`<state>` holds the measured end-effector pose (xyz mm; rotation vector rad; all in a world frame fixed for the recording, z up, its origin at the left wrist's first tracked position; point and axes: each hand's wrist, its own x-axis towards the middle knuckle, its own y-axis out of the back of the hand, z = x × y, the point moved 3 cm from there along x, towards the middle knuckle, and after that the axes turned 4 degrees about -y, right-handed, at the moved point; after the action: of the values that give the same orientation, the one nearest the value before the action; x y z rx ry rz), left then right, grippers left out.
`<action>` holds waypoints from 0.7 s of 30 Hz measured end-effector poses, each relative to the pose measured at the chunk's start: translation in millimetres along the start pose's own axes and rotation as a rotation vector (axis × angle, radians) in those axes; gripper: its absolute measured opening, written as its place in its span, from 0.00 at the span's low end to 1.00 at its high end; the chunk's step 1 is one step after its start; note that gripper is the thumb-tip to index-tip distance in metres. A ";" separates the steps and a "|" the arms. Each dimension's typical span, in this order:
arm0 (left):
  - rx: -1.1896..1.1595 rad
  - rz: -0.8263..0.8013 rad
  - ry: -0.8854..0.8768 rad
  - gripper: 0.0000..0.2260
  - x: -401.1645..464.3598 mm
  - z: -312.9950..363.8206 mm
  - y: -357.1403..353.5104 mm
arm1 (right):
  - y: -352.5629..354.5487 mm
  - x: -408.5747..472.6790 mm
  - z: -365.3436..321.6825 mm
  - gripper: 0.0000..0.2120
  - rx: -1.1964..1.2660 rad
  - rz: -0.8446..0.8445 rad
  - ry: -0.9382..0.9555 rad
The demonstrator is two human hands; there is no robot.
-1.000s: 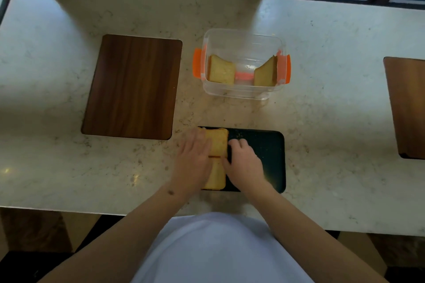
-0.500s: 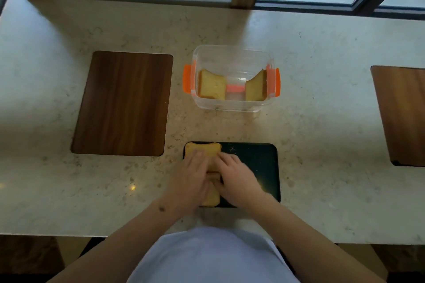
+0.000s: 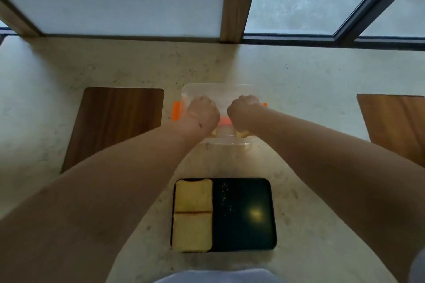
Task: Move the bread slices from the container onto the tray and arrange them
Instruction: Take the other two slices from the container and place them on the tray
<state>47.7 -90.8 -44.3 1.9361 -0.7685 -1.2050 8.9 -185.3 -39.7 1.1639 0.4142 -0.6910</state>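
Note:
A clear plastic container with orange clips stands in the middle of the counter. Both my hands reach down into it: my left hand on its left side, my right hand on its right. Their fingers curl downward and are hidden from me. Yellow edges of one bread slice and another bread slice show just under the hands. Nearer to me lies the black tray. Two slices sit in its left column, touching end to end: the far slice and the near slice.
A dark wooden board lies left of the container and a lighter wooden board at the right edge. The tray's right half is bare, with crumbs. A window frame runs along the back of the marble counter.
Both hands left the two slices on the tray and moved forward into the container. The camera tilted, so the tray now sits lower in view.

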 end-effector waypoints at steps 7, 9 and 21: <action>-0.017 -0.215 0.069 0.12 38.9 -0.1 -20.4 | -14.4 41.6 -7.4 0.08 -0.222 -0.111 -0.029; -0.046 -0.161 0.055 0.13 44.0 -0.5 -22.1 | -15.3 46.9 -7.3 0.08 -0.191 -0.083 -0.038; -0.569 0.070 0.118 0.07 31.3 -27.1 -5.5 | 5.5 19.1 14.3 0.07 0.350 0.072 -0.088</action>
<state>85.2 -105.2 -55.8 1.4792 -0.3718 -1.1064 25.8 -202.7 -42.8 1.4648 0.1784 -0.7680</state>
